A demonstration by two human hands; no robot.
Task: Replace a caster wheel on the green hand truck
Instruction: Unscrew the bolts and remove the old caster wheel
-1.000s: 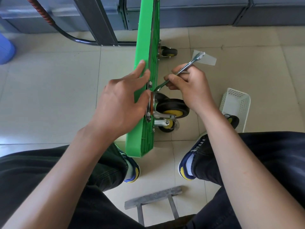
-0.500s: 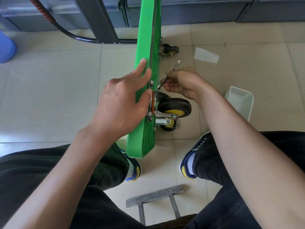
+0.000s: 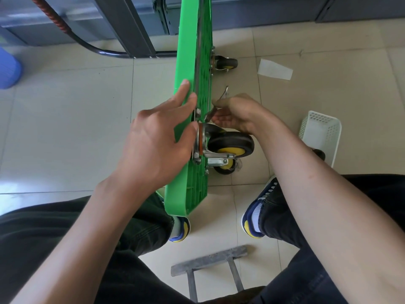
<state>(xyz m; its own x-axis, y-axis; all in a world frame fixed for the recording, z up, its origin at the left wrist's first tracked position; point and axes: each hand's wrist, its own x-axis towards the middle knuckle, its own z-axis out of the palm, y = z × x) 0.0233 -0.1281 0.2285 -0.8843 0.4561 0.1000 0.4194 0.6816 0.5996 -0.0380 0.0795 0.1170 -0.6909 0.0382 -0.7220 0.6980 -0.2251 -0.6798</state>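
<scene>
Caster wheel (image 3: 231, 143) near white basket (image 3: 320, 134)

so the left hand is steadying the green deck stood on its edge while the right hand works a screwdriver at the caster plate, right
Not quite. The tool in the right hand is a metal wrench, not a screwdriver; the head view shows its flat shank angled toward the bolt above the caster. The rest holds: the left hand steadies the green deck, which stands on its edge.
</scene>
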